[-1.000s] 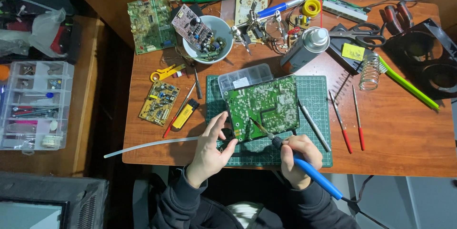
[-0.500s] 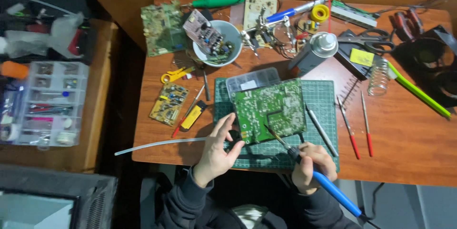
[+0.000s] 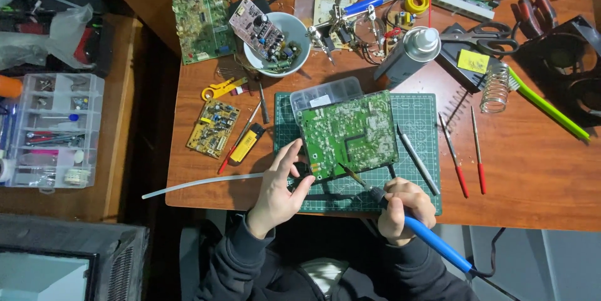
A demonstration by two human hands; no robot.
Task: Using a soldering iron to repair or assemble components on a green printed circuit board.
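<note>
Cluttered desk [image 3: 532, 169]: your left hand [image 3: 280, 183], fingers spread, steadied the board [image 3: 348, 133] on the mat [image 3: 418, 108]; your right hand [image 3: 405, 208] gripped the iron [image 3: 432, 238]. Bowl [image 3: 294, 38], screwdrivers [image 3: 466, 151] crowded around; near edge free.

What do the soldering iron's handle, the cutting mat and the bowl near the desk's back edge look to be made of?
Soldering iron in the right hand: the handle looks like glossy blue plastic, the tip dull metal. Cutting mat: matte green, probably flexible vinyl, with a printed grid. Bowl: smooth white, ceramic or plastic; the look cannot settle which.
</note>
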